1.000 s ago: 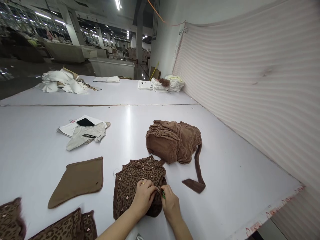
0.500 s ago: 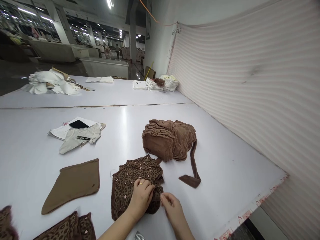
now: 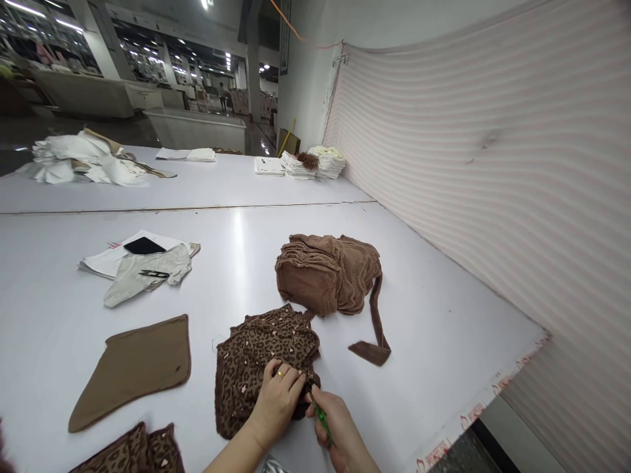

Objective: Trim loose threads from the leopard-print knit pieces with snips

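Note:
A pile of leopard-print fabric pieces (image 3: 263, 351) lies in front of me, dotted with small pale shapes. My left hand (image 3: 280, 394) rests on its right side, fingers curled and gripping the cloth near the edge. In my right hand (image 3: 332, 420) is a slim green-handled tool (image 3: 321, 418), which looks like thread snips. Its dark tip points into the fabric beside my left fingertips. What the tip touches is hidden by the folds and fingers. Behind the pile sits a stack of brown plush pieces (image 3: 315, 282), with a long strip trailing down its right side.
An olive-brown shaped panel (image 3: 138, 368) lies to the left, with more leopard-print fabric (image 3: 133, 450) at the front edge. Farther back, black snips (image 3: 154, 273) and a dark phone-like object (image 3: 144, 246) rest on pale cloth. A striped sheet (image 3: 468, 164) covers the right wall.
The green-handled tool now shows in my right hand, its tip against the fabric; before, those fingers were pinched at the pile's edge. My view has shifted slightly right.

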{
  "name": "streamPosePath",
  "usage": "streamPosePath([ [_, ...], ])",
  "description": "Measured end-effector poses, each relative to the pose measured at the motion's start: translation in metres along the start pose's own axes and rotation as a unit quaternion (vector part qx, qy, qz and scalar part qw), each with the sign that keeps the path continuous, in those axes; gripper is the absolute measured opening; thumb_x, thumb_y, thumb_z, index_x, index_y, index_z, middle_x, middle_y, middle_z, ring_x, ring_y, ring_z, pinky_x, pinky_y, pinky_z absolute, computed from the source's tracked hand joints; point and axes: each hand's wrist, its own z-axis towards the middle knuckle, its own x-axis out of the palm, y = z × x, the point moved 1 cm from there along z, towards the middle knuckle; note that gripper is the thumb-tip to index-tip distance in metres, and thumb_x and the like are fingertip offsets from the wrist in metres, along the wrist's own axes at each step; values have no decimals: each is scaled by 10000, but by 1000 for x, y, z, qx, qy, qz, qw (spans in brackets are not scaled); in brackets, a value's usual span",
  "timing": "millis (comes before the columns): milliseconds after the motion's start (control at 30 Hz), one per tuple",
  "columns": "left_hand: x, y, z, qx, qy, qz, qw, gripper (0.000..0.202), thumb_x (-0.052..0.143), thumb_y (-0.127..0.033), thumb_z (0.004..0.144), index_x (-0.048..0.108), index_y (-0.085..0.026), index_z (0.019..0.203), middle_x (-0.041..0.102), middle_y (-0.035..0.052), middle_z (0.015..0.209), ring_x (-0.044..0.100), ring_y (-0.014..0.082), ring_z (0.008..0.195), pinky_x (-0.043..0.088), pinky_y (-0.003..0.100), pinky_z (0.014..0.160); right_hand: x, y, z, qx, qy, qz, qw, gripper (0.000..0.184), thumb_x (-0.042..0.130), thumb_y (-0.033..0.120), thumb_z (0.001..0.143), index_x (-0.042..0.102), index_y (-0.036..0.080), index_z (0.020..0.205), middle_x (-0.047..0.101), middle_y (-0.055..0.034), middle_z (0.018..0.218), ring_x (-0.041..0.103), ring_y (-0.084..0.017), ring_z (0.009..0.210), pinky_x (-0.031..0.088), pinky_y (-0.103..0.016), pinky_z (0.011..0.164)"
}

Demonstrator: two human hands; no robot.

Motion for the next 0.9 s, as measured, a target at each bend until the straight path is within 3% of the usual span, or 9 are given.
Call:
streamPosePath([
  [467,-1,-3,-2,5,-12,-27,1000,184,435,-226,909,585,-227,804,593,-14,738,489,158,785,256,416,949,0,-11,6,-10,-2,-7,1000,466,608,614,657,566,153,717,547,27,553,243,-5,270,48,-207,338],
  [900,5,-3,-6,11,-48,-35,998,193,449,-228,899,591,-220,768,568,-14,714,469,157,763,257,421,938,3,-18,7,4,-31,18,999,401,640,551,646,507,173,658,448,82,459,155,10,276,40,-196,345],
])
